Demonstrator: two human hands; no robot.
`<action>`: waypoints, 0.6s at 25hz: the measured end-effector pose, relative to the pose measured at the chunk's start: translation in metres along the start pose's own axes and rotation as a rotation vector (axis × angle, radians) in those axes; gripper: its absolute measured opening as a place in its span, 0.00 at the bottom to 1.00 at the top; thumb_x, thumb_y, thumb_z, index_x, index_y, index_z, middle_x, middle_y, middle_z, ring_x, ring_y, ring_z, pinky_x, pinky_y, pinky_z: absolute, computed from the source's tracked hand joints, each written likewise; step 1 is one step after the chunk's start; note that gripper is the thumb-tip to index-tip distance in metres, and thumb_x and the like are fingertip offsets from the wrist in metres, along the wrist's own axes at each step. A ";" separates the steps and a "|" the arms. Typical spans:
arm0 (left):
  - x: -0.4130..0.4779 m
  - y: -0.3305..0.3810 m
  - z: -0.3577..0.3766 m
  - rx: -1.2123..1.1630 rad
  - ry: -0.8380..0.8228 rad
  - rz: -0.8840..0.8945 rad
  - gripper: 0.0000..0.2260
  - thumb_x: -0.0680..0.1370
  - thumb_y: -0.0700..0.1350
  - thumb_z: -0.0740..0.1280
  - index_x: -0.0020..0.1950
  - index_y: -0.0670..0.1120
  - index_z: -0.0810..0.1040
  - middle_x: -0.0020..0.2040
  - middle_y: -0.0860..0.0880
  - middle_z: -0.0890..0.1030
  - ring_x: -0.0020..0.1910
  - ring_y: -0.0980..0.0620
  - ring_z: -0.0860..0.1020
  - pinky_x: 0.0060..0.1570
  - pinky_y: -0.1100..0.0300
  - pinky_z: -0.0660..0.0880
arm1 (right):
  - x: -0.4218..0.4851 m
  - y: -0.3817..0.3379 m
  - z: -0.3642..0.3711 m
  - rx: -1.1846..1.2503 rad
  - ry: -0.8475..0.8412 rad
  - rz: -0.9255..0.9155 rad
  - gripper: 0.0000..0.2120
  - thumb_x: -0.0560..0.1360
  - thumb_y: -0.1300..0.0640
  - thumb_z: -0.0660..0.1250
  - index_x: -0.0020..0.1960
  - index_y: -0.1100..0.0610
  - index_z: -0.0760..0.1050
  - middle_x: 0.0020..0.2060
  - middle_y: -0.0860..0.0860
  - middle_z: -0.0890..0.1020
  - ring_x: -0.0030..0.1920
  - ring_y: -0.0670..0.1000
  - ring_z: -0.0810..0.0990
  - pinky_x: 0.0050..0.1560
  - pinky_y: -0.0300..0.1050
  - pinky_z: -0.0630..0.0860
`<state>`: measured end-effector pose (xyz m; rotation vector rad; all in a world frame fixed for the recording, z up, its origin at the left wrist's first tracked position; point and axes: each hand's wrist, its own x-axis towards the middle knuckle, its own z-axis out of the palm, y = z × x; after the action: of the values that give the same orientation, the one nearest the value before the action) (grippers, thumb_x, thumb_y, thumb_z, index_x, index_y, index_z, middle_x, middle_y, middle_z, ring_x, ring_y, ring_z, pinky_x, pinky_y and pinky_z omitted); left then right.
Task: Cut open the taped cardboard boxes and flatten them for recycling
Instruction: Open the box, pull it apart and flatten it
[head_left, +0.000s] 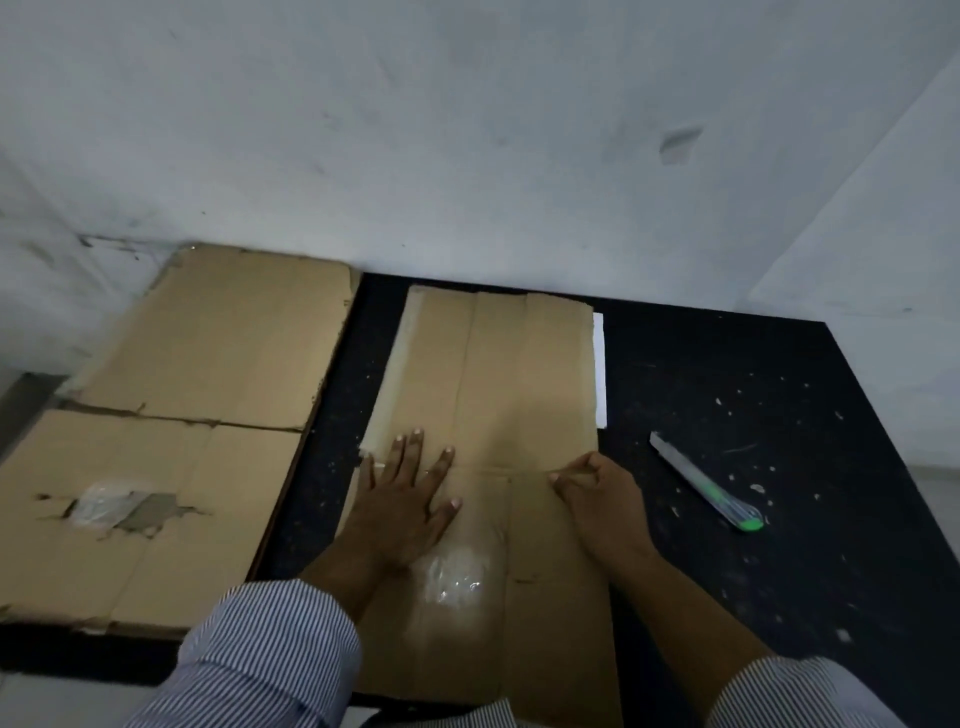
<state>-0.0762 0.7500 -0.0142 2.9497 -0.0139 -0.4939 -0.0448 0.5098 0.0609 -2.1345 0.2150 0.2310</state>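
Observation:
A flattened brown cardboard box (498, 374) lies in the middle of the black table (753, 395), with clear tape along its left edge and a shiny tape patch near me. My left hand (405, 499) presses flat on it, fingers spread. My right hand (597, 493) rests on the box at the crease with its fingers curled under; it holds nothing I can see. A box cutter (706, 483) with a green end lies on the table, to the right of my right hand and apart from it.
A second flattened cardboard sheet (182, 415), torn and with a tape patch, lies at the left over the table's edge. A white strip (600, 369) sticks out along the middle box's right edge. A grey wall stands right behind the table. Small white scraps dot the tabletop.

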 end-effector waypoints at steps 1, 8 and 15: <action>-0.002 0.002 0.006 0.016 0.001 -0.016 0.33 0.78 0.71 0.41 0.79 0.62 0.33 0.79 0.46 0.29 0.79 0.45 0.32 0.73 0.33 0.36 | 0.003 0.006 0.001 -0.084 -0.030 0.028 0.04 0.77 0.58 0.70 0.44 0.57 0.78 0.39 0.47 0.81 0.41 0.45 0.79 0.37 0.35 0.70; 0.000 0.002 0.015 0.009 0.001 -0.045 0.36 0.75 0.76 0.42 0.76 0.65 0.29 0.77 0.43 0.26 0.77 0.44 0.28 0.70 0.28 0.34 | 0.032 0.035 -0.001 -0.414 -0.184 0.255 0.17 0.73 0.49 0.74 0.50 0.56 0.69 0.47 0.52 0.77 0.44 0.50 0.76 0.39 0.47 0.74; -0.001 0.000 0.033 -0.003 0.174 -0.025 0.37 0.76 0.76 0.45 0.79 0.63 0.36 0.81 0.41 0.36 0.80 0.43 0.35 0.71 0.28 0.39 | -0.003 0.046 0.037 -0.874 0.055 -0.065 0.30 0.78 0.42 0.62 0.74 0.57 0.61 0.70 0.62 0.68 0.69 0.62 0.69 0.71 0.56 0.66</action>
<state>-0.0877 0.7452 -0.0445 2.9822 0.0427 -0.2383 -0.0624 0.5164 0.0043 -3.0111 0.0742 0.2563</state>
